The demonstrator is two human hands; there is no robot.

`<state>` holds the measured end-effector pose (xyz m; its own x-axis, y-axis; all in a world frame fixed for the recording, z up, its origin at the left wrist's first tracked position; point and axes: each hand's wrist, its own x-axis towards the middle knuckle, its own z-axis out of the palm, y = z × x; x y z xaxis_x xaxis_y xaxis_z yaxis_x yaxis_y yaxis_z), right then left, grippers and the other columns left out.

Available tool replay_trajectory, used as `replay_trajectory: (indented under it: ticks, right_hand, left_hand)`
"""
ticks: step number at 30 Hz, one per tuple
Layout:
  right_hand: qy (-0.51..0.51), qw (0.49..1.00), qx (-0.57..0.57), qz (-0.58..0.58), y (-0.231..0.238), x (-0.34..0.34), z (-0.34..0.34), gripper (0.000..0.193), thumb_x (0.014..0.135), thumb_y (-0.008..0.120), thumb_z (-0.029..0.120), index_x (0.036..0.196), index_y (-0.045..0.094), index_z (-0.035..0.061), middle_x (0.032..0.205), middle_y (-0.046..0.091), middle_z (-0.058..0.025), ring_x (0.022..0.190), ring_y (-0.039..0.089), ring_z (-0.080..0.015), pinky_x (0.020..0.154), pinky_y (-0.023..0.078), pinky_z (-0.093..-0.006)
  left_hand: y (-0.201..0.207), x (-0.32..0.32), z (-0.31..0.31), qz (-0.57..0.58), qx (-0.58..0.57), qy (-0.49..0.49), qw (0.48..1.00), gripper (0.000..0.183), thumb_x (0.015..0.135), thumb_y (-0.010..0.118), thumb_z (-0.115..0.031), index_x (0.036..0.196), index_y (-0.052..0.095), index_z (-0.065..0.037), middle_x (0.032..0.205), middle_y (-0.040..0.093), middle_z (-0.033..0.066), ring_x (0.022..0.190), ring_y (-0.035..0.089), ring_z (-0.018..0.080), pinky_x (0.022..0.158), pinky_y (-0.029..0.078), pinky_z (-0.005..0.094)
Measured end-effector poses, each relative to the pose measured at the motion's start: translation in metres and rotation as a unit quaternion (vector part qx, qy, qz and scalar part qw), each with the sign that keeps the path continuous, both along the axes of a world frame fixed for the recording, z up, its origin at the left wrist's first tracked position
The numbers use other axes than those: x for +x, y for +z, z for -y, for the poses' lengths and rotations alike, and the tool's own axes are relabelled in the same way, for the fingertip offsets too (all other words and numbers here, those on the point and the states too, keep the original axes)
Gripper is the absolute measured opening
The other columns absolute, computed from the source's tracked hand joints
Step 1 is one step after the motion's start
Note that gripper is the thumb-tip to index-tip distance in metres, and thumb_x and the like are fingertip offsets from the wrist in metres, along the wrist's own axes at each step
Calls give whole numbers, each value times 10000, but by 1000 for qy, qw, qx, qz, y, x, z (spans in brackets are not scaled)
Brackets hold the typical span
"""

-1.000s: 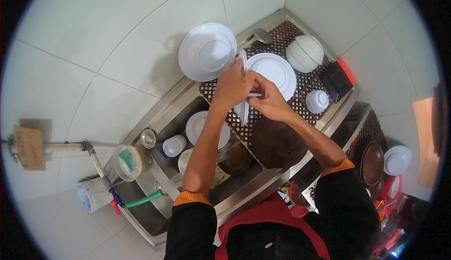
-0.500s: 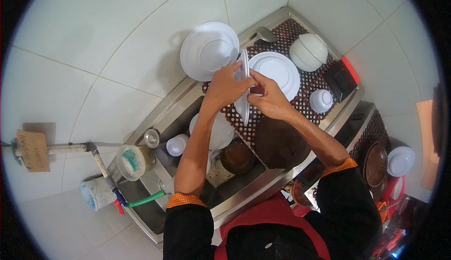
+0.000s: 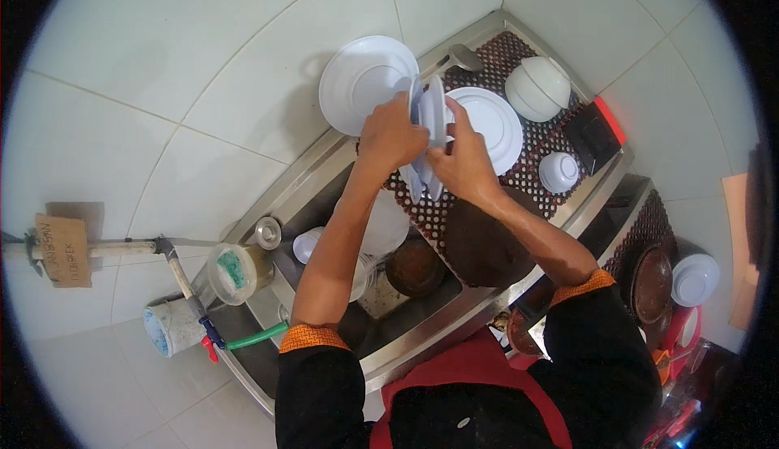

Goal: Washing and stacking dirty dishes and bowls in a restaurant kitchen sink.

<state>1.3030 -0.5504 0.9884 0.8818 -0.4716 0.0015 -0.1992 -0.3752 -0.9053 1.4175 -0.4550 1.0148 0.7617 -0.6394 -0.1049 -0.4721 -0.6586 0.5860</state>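
Observation:
Above the ribbed drying mat I hold white plates on edge, their rims slightly parted. My left hand (image 3: pixel 393 134) is closed on the left-hand plate (image 3: pixel 415 181); my right hand (image 3: pixel 469 157) grips the right-hand plate (image 3: pixel 436 116) between thumb and fingers. Whether more plates are stacked between them I cannot tell. A large white dish (image 3: pixel 365 84) leans against the tiled wall just beyond my left hand. Right of my hands, a white plate (image 3: pixel 491 124) lies face down on the brown mat (image 3: pixel 507 45). Under my right forearm rests a dark brown round slab (image 3: pixel 487 246).
Stacked white bowls (image 3: pixel 537 88), a small upturned bowl (image 3: pixel 558 172), a ladle (image 3: pixel 465 58) and a black-and-red box (image 3: pixel 592 136) occupy the drainboard. Dishes and a dark round vessel (image 3: pixel 415 269) sit in the sink. Left are a tub with green sponge (image 3: pixel 231 274) and a green hose (image 3: pixel 256 338).
The plates, pressed together before, have come apart into a left and a right one. My right hand has shifted its fingers along the right-hand plate. The view has shifted slightly.

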Motion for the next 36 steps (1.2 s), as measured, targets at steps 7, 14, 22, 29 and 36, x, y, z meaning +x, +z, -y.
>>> replay_trajectory:
  ticks: [7, 14, 22, 29, 36]
  right_hand:
    - [-62, 995, 21, 78, -29, 3, 51, 298, 864, 554, 60, 1150, 546, -23, 939, 656, -186, 841, 638, -239, 741, 480, -319]
    - [140, 981, 103, 85, -3, 45, 110, 271, 916, 566, 172, 1113, 605, -10, 946, 660, -54, 845, 584, -106, 764, 466, -253]
    - [367, 927, -27, 77, -22, 184, 100, 314, 869, 647, 262, 1050, 644, 6, 950, 675, -91, 876, 593, -144, 801, 466, -309]
    - [291, 925, -169, 178, -44, 220, 78, 301, 798, 702, 265, 1023, 668, 69, 960, 603, -140, 940, 560, -262, 846, 437, -357]
    - [132, 964, -124, 197, -54, 147, 108, 294, 801, 679, 266, 1022, 658, 74, 876, 604, -153, 804, 578, -287, 736, 464, -380]
  left_hand:
    - [-30, 2, -43, 64, -138, 76, 985, 404, 755, 506, -96, 1150, 568, -34, 951, 625, 273, 890, 599, 444, 803, 469, 486]
    - [-7, -17, -112, 195, -109, 168, 960, 331, 774, 476, -49, 1085, 587, -22, 836, 617, 276, 804, 602, 447, 721, 459, 506]
    - [27, -35, -162, 131, -47, 183, 973, 267, 835, 523, -78, 1086, 589, -15, 718, 612, 241, 584, 590, 385, 586, 456, 433]
    - [27, -20, -152, -8, -209, 180, 961, 276, 877, 520, -63, 1134, 568, 26, 866, 653, 141, 720, 590, 180, 685, 472, 307]
    - [-14, -1, -131, -90, -268, 196, 939, 348, 856, 486, -61, 1191, 546, 13, 1052, 630, 142, 949, 587, 212, 883, 427, 305]
